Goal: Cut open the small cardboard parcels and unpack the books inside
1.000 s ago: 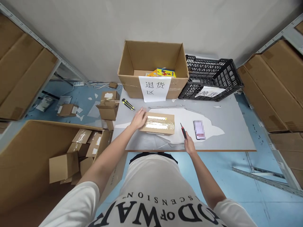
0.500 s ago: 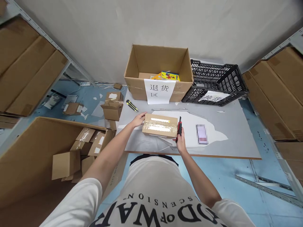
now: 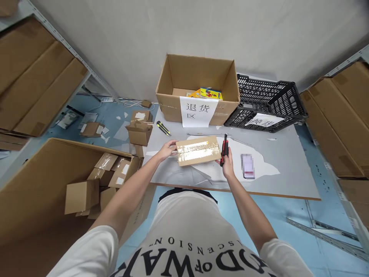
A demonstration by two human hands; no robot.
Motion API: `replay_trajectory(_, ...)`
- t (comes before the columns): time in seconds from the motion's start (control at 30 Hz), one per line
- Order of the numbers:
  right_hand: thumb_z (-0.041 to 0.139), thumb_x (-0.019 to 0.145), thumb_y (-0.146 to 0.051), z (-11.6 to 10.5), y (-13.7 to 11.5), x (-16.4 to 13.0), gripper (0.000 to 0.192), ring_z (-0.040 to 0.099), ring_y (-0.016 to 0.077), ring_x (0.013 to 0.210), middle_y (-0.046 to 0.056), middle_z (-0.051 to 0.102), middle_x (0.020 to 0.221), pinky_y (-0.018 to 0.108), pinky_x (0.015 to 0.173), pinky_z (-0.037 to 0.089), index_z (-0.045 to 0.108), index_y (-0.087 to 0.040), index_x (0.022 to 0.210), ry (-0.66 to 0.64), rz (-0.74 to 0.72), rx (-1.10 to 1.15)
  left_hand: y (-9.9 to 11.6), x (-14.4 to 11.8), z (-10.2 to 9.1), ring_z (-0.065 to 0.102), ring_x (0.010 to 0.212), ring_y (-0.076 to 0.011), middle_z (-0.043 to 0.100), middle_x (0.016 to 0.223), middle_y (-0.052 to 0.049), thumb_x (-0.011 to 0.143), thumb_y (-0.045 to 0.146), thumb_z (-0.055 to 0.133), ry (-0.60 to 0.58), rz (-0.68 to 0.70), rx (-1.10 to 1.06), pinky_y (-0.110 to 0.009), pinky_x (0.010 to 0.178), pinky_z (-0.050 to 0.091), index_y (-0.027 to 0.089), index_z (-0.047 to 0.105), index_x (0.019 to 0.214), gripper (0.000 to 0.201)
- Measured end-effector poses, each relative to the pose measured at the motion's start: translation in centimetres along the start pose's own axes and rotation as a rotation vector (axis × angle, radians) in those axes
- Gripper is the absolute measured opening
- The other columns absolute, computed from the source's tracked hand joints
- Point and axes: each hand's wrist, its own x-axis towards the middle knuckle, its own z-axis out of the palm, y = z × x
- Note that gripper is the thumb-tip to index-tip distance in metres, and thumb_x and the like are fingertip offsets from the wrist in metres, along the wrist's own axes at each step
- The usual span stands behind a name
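Left hand [image 3: 166, 149] steadies the taped parcel [image 3: 198, 150] — right hand [image 3: 227, 163] grips a red box cutter [image 3: 224, 149], poised at its edge; slitting the tape likely comes next.

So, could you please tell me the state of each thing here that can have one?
Taped parcel: sealed, gripped at both ends.
Red knife: in right hand, against the parcel.
Left hand: on parcel's left end.
Big carton: open.
Yellow knife: lying unused.
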Motion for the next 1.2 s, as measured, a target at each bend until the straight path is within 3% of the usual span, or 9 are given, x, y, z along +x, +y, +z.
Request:
replay_trajectory(0.13,0.043,0.078,-0.037,-0.4,-2.0,3.8,0.069,0.057,0.0138,0.089,0.0,0.058,0.109,0.037,0.074,0.057,0.02,-0.037,0.143,-0.051,-0.008,-0.011,-0.5,-2.3,0.5,0.064,0.089,-0.0146,0.061,0.112,-0.005,0.067,0.029,0.073,0.05,0.011,-0.09,-0.035,0.089,0.047,0.023,0.062,0.104,0.04)
replay_trajectory(0.3,0.044,0.078,-0.034,0.2,-3.8,8.1,0.064,0.057,0.014,0.087,0.0,0.059,0.104,0.035,0.071,0.058,0.028,-0.036,0.14,-0.105,-0.012,-0.067,-3.1,-5.8,2.6,0.062,0.099,-0.0184,0.066,0.106,-0.007,0.066,0.03,0.074,0.135,0.017,-0.259,-0.039,0.099,0.041,0.019,0.061,0.109,0.046)
replay_trajectory(0.5,0.041,0.079,-0.034,1.8,-4.0,11.2,0.062,0.059,0.0128,0.078,0.0,0.062,0.097,0.028,0.062,0.057,0.029,-0.037,0.14,-0.116,-0.011,-0.182,-6.5,-10.2,6.4,0.054,0.115,-0.0237,0.063,0.117,-0.009,0.063,0.037,0.076,0.149,-0.002,-0.368,-0.042,0.103,0.037,0.02,0.06,0.114,0.057)
replay_trajectory(0.63,0.039,0.08,-0.034,3.3,-3.6,12.3,0.062,0.058,0.0124,0.072,0.001,0.063,0.095,0.025,0.055,0.055,0.026,-0.035,0.141,-0.143,-0.013,-0.246,-7.7,-11.7,7.8,0.053,0.116,-0.0247,0.065,0.113,-0.01,0.064,0.039,0.076,0.124,-0.023,-0.388,-0.044,0.103,0.036,0.019,0.06,0.115,0.057)
replay_trajectory(0.77,0.043,0.08,-0.036,4.4,-2.8,12.8,0.065,0.057,0.0123,0.067,0.001,0.064,0.091,0.024,0.053,0.055,0.026,-0.03,0.143,-0.158,0.015,-0.282,-8.3,-11.7,7.7,0.055,0.114,-0.0231,0.067,0.108,-0.009,0.063,0.036,0.077,0.145,-0.07,-0.394,-0.044,0.104,0.036,0.019,0.061,0.112,0.054)
replay_trajectory(0.97,0.046,0.08,-0.036,4.2,-1.7,12.7,0.066,0.055,0.0107,0.063,-0.001,0.063,0.081,0.023,0.058,0.055,0.028,-0.028,0.143,-0.163,0.001,-0.208,-8.1,-11.3,6.6,0.058,0.11,-0.0198,0.068,0.105,-0.007,0.065,0.036,0.076,0.134,-0.156,-0.353,-0.038,0.1,0.041,0.021,0.065,0.102,0.041)
replay_trajectory(1.1,0.045,0.081,-0.035,4.4,-1.7,12.0,0.064,0.058,0.0106,0.072,0.0,0.062,0.089,0.023,0.061,0.055,0.027,-0.028,0.142,-0.135,0.005,-0.2,-7.3,-10.7,5.5,0.06,0.107,-0.0217,0.067,0.107,-0.008,0.066,0.044,0.073,0.076,-0.21,-0.222,-0.036,0.092,0.046,0.021,0.065,0.098,0.04)
replay_trajectory(1.2,0.043,0.083,-0.035,4.2,-1.7,10.3,0.064,0.061,0.0113,0.087,0.002,0.06,0.106,0.024,0.066,0.055,0.023,-0.031,0.143,-0.06,-0.019,-0.151,-6.3,-9.4,4.3,0.06,0.104,-0.0242,0.068,0.104,-0.008,0.065,0.048,0.072,0.054,-0.247,-0.101,-0.035,0.086,0.047,0.021,0.067,0.092,0.039)
